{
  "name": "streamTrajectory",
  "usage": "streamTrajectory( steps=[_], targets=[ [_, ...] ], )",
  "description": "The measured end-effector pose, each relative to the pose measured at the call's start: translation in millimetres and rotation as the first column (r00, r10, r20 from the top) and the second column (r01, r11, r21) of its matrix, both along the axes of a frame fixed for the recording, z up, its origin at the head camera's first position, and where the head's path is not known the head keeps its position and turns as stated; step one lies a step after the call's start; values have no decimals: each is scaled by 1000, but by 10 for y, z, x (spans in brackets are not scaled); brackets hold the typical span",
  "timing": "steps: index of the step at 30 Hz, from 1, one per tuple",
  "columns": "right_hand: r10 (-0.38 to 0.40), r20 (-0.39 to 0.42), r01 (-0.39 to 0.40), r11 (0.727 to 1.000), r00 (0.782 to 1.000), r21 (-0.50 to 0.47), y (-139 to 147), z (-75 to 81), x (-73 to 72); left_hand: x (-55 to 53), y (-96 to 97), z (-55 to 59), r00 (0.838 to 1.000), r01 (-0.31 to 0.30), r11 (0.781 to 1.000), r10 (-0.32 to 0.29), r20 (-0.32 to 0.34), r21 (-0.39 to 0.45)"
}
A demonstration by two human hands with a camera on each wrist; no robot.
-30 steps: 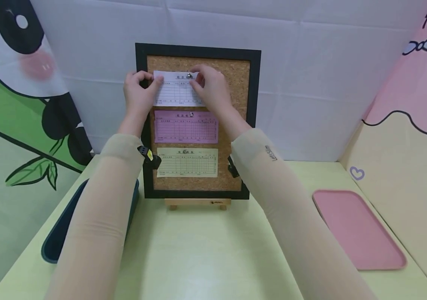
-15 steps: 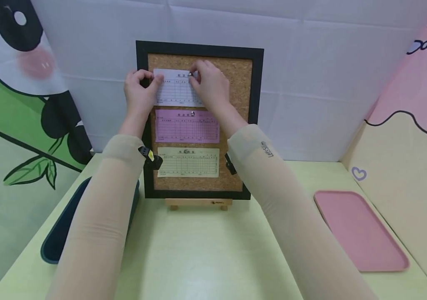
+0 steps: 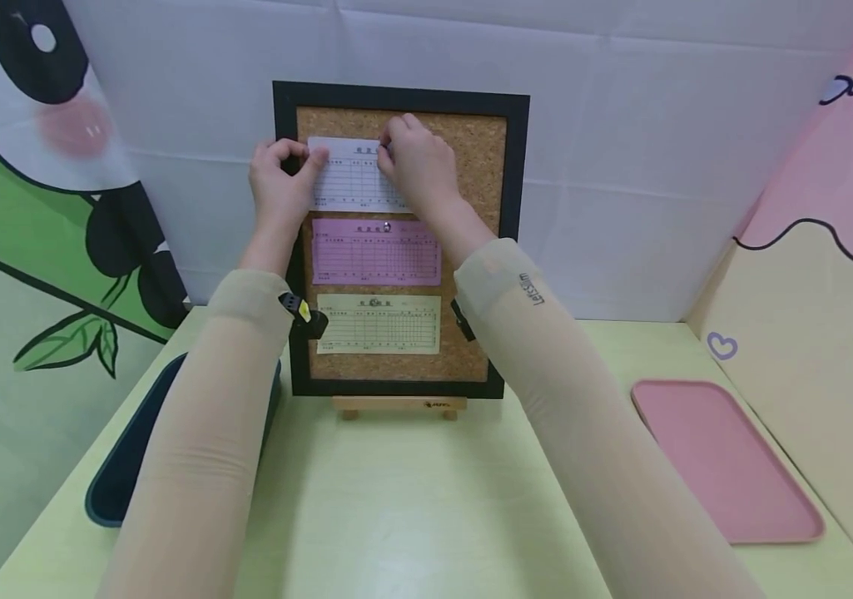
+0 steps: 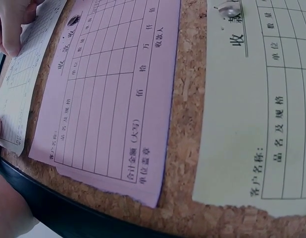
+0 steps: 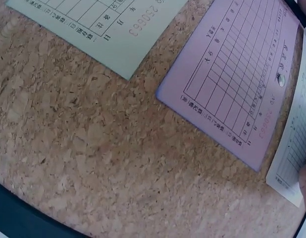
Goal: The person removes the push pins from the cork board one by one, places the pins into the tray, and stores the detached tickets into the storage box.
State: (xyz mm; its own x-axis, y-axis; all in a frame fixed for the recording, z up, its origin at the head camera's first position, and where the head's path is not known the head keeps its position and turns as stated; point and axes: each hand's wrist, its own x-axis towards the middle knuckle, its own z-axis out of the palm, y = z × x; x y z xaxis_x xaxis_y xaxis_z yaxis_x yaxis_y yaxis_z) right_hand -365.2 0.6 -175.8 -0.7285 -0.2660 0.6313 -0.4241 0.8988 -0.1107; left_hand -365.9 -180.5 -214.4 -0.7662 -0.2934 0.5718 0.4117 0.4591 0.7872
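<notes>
A white receipt slip (image 3: 347, 179) lies against the upper part of a black-framed cork board (image 3: 480, 166). My left hand (image 3: 276, 183) pinches the slip's left edge, thumb on its front. At the slip's top middle my right hand (image 3: 424, 166) pinches a push pin, hidden now behind the fingers. Below hangs a pink receipt slip (image 3: 376, 258) under a clear push pin (image 3: 387, 227). Lower still is a pale yellow slip (image 3: 379, 329), pinned at its top with another push pin (image 4: 229, 10). In the right wrist view the white slip (image 5: 286, 168) shows its free corner beside the pink one.
The board leans upright on a small wooden easel (image 3: 399, 404) on a pale table (image 3: 389, 499). A dark blue tray (image 3: 122, 466) stands at left, partly behind the left sleeve. At right lies a pink tray (image 3: 729, 462). A white cloth backdrop (image 3: 621, 150) hangs behind.
My right fingers have closed in over the pin at the white slip's top, covering it from view. The left hand keeps its place, and the head view shifts slightly.
</notes>
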Motion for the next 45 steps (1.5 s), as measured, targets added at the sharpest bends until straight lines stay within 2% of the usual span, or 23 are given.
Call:
streamTrajectory(
  steps=[11,23,33,45],
  targets=[
    [57,-83,-58,998,995,2,26,-41,-55,-6,30,-5,1000,1,1000,-1,-5,5],
    [110,-105,-112,994,988,-16,42,-56,-99,-11,11,-5,1000,2,1000,-2,-12,16],
    [148,-103,-155,985,984,-70,63,-31,-59,-2,6,4,1000,3,1000,-3,3,19],
    [135,-110,-149,981,985,-127,121,-30,-41,38,10,7,1000,-21,999,21,11,30]
  ],
)
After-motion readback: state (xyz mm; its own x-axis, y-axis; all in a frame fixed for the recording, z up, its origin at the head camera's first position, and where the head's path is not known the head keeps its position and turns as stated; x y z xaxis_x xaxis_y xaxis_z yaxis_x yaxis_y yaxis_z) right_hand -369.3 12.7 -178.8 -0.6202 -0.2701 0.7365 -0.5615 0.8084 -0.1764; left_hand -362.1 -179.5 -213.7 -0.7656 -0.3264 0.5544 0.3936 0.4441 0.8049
